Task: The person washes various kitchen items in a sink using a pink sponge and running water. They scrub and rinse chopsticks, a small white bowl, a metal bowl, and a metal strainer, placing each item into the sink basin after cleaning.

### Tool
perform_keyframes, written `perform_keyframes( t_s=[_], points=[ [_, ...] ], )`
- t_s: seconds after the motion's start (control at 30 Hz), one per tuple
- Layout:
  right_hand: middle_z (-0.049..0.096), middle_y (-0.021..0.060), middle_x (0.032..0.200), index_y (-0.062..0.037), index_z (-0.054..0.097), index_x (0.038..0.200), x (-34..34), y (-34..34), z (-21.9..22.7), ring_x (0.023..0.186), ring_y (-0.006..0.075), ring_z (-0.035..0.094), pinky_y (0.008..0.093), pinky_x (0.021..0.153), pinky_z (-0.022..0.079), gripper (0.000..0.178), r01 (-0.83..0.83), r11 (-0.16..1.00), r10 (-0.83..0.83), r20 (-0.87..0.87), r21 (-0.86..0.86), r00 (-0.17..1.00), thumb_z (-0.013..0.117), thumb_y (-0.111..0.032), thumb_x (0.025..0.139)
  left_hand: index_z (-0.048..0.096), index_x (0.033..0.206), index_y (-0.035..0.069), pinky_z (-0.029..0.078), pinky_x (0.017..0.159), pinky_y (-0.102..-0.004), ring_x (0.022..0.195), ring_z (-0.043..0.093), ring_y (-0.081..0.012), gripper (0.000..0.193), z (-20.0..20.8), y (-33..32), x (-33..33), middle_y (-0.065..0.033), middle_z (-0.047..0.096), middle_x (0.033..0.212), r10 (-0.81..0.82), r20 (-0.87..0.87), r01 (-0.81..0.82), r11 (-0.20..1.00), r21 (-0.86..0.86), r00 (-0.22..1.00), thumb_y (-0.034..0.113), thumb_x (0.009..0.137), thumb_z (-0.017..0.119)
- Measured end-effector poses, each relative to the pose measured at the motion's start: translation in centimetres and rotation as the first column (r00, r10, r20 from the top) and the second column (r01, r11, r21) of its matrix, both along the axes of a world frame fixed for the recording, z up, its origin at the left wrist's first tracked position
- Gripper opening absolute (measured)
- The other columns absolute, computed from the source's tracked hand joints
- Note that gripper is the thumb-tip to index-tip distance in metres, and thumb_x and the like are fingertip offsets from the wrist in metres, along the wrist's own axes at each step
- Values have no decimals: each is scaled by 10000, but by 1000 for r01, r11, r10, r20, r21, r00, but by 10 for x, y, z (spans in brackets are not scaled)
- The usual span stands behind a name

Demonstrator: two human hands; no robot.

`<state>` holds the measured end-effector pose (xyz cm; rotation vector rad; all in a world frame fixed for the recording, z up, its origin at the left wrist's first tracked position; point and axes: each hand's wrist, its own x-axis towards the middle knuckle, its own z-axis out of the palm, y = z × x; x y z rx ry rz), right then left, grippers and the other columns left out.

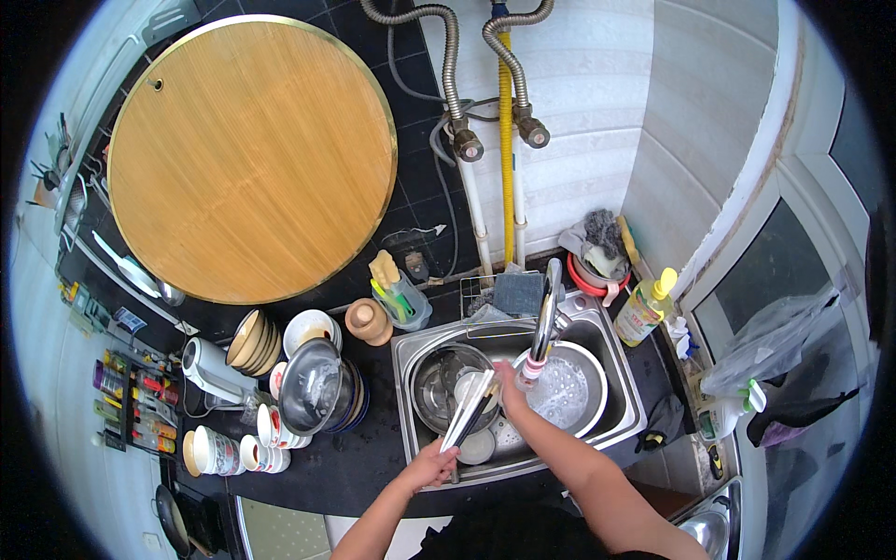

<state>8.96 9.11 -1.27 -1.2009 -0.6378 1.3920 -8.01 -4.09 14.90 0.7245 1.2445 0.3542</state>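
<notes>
Bowls [218,452] sitting stacked left; washed or waiting, can't tell. Left hand [435,465] gripping chopsticks [463,418] over sink [400,392], presumably mid-wash. Small dish [478,449] lying below, seemingly left to do. Right hand [511,390] hovering by far tips, finger hold unclear. Metal bowl [602,392] holding suds, right.

Can't read any wording: just small, blurred print on the label [636,324] of the yellow pump bottle [646,309].
</notes>
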Motion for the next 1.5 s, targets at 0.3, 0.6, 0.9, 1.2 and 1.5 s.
perform_keyframes(
  t_s=[0.3,0.6,0.9,1.2,1.5],
  points=[
    [596,108,899,-27,485,1089,-51,-70,89,810,214,601,331,703,500,291,-503,864,443,-460,-9,770,570,-143,835,474,866,84,230,383,-220,451,295,-70,210,-19,17,-10,32,365,596,155,257,-133,986,-101,954,284,918,435],
    [560,118,886,-52,540,973,-15,-68,94,877,330,528,410,796,414,321,-693,599,123,810,400,574,583,-46,654,419,1240,12,398,881,-434,1025,527,-338,832,-10,37,-38,-208,542,1110,133,293,-86,982,-166,947,691,808,209],
    [531,61,878,-102,544,883,-14,-51,99,891,221,516,372,862,379,207,-900,232,-199,924,368,326,534,-154,682,479,1015,85,321,375,-211,432,342,-59,205,4,12,-19,11,399,616,92,314,11,950,-311,945,142,842,573],
    [523,96,1013,1,330,1225,-15,-36,82,971,185,482,327,797,417,583,-178,973,189,66,-144,980,609,-296,807,453,1035,8,395,470,-359,534,515,-238,300,-68,-3,-30,-130,523,671,14,-284,58,968,244,959,190,829,572],
    [518,89,799,-40,160,1344,-48,-37,34,578,180,518,337,491,465,674,74,992,-62,114,-100,991,566,-205,831,427,989,48,391,430,-340,473,500,-224,235,-36,-8,7,-125,509,650,-157,-352,250,940,234,923,162,831,558]
  ],
)
